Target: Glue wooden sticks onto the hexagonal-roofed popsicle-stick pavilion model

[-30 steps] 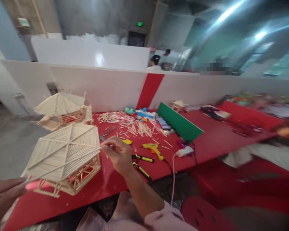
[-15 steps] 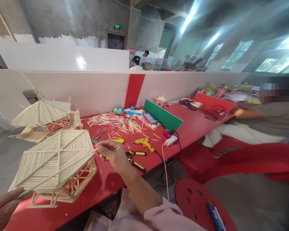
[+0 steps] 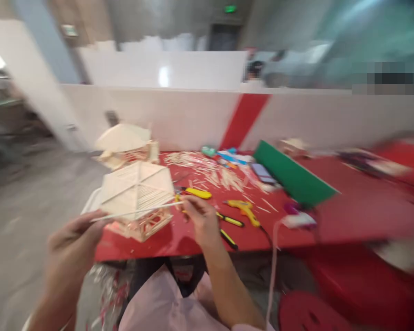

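Nothing readable — the green sign (image 3: 230, 8) over the doorway is blurred.

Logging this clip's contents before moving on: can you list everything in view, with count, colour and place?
stick: 1, pale, held across the front roof
roof model: 1, pale wood, table's left front
second model: 1, pale wood, behind the first
loose sticks: a pile, pale, table middle by the wall
glue gun: 1, yellow, table middle
cutters: 2, yellow and black, by the right hand
knife: 1, yellow, behind the right hand
board: 1, green, leaning right of middle
table: 1, red
stool: 1, red, lower right
left hand: holds the stick's left end
right hand: pinches its right end
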A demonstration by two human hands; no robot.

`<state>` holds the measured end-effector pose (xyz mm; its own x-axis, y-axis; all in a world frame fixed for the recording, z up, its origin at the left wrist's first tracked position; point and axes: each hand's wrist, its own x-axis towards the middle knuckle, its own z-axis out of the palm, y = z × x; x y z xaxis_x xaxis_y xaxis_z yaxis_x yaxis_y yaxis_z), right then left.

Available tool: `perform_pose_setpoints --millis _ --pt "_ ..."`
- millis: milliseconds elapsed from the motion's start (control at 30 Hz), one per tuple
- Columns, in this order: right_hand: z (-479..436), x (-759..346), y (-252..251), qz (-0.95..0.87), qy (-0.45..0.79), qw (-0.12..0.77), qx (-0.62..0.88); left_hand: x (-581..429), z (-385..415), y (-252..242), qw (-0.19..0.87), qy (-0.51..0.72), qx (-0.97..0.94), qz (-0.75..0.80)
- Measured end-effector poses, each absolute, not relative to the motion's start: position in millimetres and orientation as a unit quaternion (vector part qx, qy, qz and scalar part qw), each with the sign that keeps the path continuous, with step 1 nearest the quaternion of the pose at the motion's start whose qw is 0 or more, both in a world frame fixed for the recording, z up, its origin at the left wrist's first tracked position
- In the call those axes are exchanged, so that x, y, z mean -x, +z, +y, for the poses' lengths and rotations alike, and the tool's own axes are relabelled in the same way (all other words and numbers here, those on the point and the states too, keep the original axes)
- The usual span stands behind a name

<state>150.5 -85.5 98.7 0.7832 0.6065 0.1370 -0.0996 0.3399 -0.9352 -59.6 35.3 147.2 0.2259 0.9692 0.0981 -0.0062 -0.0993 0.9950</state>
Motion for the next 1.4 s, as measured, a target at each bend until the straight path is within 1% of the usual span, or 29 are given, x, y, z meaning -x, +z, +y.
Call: perform_pose_setpoints --millis 100,167,300,433,500,533,600,667,767,833,900,1100,1267,1400 --pt "-91 -163 81 -0.243 0.219 0.776 0.539 47 19 148 0.613 0.461 -0.506 0.395" --pt "-92 -170 72 -0.259 0.253 0.767 0.53 40 7 150 0.637 0.482 -0.471 0.375" --pt "-100 -169 62 -0.306 0.312 0.737 0.515 28 -30 154 0.628 0.532 -0.438 0.363" --pt "-110 -162 63 -0.401 0.327 0.673 0.529 18 -55 154 0.593 0.537 -0.489 0.348" --pt "-115 -158 69 -0.497 0.307 0.619 0.525 20 -57 152 0.557 0.536 -0.535 0.341" --pt "-119 -156 74 -0.548 0.28 0.595 0.517 23 -56 152 0.521 0.532 -0.573 0.342" --pt "-124 -153 87 -0.613 0.203 0.574 0.503 32 -50 153 0.413 0.504 -0.678 0.341" --pt "-127 -151 99 -0.606 0.122 0.597 0.511 43 -39 158 0.299 0.44 -0.789 0.306" --pt "-122 -147 111 -0.546 0.051 0.639 0.539 54 -21 167 0.207 0.344 -0.887 0.228" --pt "-114 -143 115 -0.531 0.052 0.65 0.541 56 -12 171 0.169 0.31 -0.915 0.197" --pt "-105 -137 117 -0.523 0.081 0.654 0.54 57 -6 174 0.132 0.296 -0.93 0.176" --pt "-92 -126 127 -0.492 0.132 0.654 0.559 60 0 174 0.047 0.298 -0.942 0.145" --pt "-89 -130 125 -0.472 0.147 0.665 0.56 58 2 171 0.014 0.306 -0.94 0.149" --pt "-84 -140 115 -0.431 0.161 0.693 0.556 57 3 171 0.028 0.304 -0.937 0.168"
